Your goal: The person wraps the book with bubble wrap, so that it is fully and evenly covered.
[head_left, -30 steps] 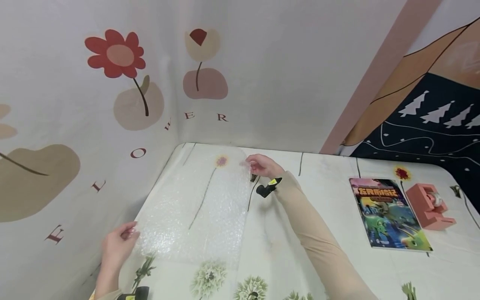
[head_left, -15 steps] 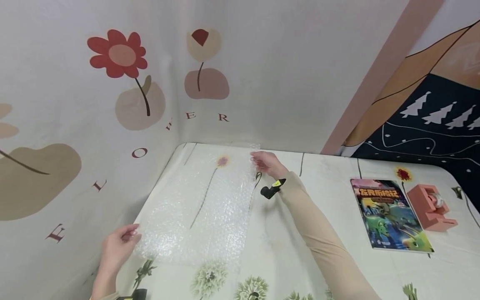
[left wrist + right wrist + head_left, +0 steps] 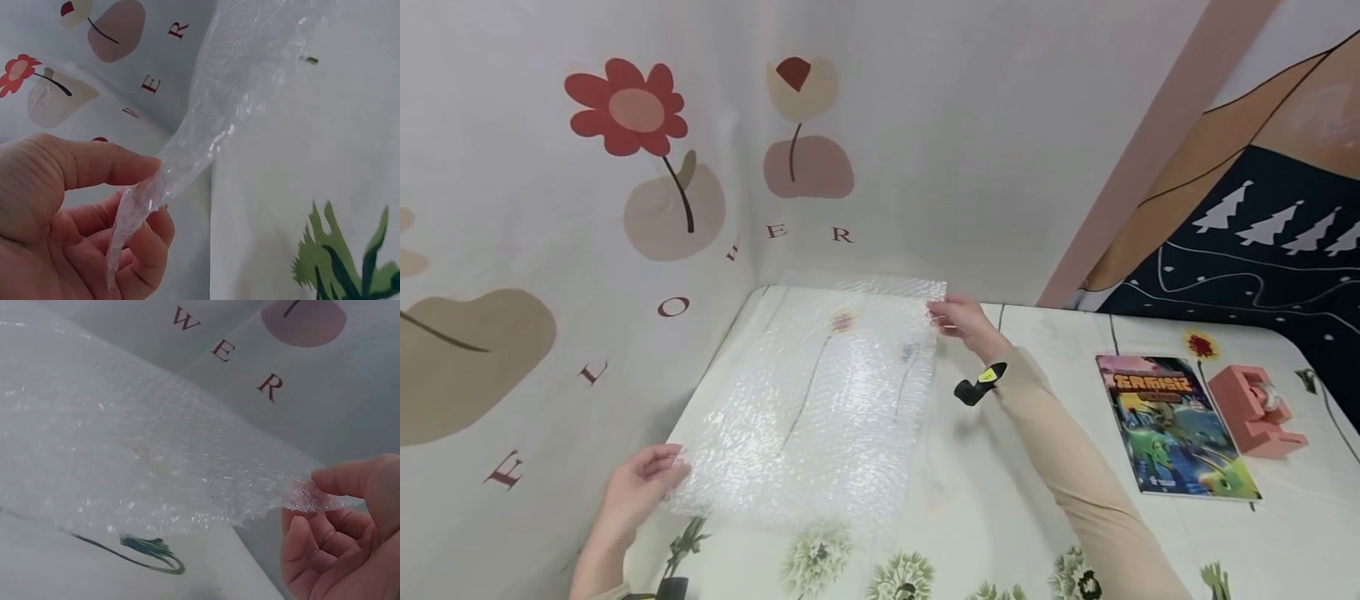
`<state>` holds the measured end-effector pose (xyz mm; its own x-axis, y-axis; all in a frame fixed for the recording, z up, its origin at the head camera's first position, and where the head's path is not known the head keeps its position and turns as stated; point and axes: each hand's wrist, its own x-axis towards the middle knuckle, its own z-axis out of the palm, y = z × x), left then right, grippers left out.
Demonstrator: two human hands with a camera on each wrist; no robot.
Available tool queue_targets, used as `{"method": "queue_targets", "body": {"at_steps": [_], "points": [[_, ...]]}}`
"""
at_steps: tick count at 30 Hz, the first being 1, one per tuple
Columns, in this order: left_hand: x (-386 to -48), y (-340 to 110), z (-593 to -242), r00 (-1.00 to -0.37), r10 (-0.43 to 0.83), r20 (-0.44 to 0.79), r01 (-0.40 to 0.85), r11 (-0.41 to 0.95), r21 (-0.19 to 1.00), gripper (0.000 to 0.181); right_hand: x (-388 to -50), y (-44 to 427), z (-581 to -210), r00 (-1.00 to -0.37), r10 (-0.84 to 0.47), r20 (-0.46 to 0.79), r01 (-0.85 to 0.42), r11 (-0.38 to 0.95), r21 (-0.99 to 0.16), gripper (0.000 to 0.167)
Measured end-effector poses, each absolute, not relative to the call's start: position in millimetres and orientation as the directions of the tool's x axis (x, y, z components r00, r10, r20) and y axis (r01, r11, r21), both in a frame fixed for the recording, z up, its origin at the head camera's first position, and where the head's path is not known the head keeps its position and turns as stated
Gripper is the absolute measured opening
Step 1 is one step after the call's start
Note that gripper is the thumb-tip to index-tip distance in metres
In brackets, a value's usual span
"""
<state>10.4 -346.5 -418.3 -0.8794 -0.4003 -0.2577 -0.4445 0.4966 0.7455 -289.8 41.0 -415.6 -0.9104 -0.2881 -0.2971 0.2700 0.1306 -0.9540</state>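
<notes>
Left: pale backdrop [image 3: 580,275], smooth and sheet-like, printed with a red flower [image 3: 636,111], rounded beige and mauve blots, and the spaced red letters F-L-O-W-E-R.

Left hand [image 3: 638,487], bare, at the table's left side: pinches the near left corner of the bubble wrap, thumb laid on top, fingers curled beneath; a short flap of film hangs between them in the left wrist view.

Centre: one sheet of bubble wrap [image 3: 820,400], roughly rectangular, clear plastic film with a fine blistered texture and bright glints. Position: over the left part of the table, stretched between the hands. Long axis appears to run away from the person, slanting slightly right; far edge overlaps the foot of the backdrop in the head view. Far right corner points away and to the right. Printed stems show through.

Beneath: white table cover [image 3: 985,492], printed with green-white dandelions [image 3: 904,577] along the near side.

Right hand [image 3: 967,323], bare: pinches the sheet's right edge close to its far corner, thumb above, fingers bent below. Black wrist device [image 3: 981,383] with yellow patch; beige fabric sleeve [image 3: 1067,467].

Right: glossy illustrated book [image 3: 1180,429], flat, cover up; just beside it, a pink blocky tape dispenser [image 3: 1251,417]. Behind: navy panel [image 3: 1277,279] with white tree shapes.
</notes>
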Motion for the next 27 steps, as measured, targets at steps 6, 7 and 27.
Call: {"method": "queue_targets", "body": {"at_steps": [6,7,27], "points": [[0,-341,-414,-0.906,-0.341,-0.251,-0.399,0.487,0.777,0.05,-284,70,-406,-0.92,-0.281,-0.273,0.249,0.118,-0.961,0.024],[-2,-340,-414,-0.912,-0.33,-0.243,-0.386,0.487,0.784,0.049,-283,75,-405,-0.921,-0.278,-0.273,0.249,0.122,-0.961,0.022],[-48,-313,-396,-0.964,-0.171,-0.203,-0.26,0.459,0.85,0.042,-240,168,-399,-0.946,-0.235,-0.222,0.202,0.103,-0.974,0.018]]}}
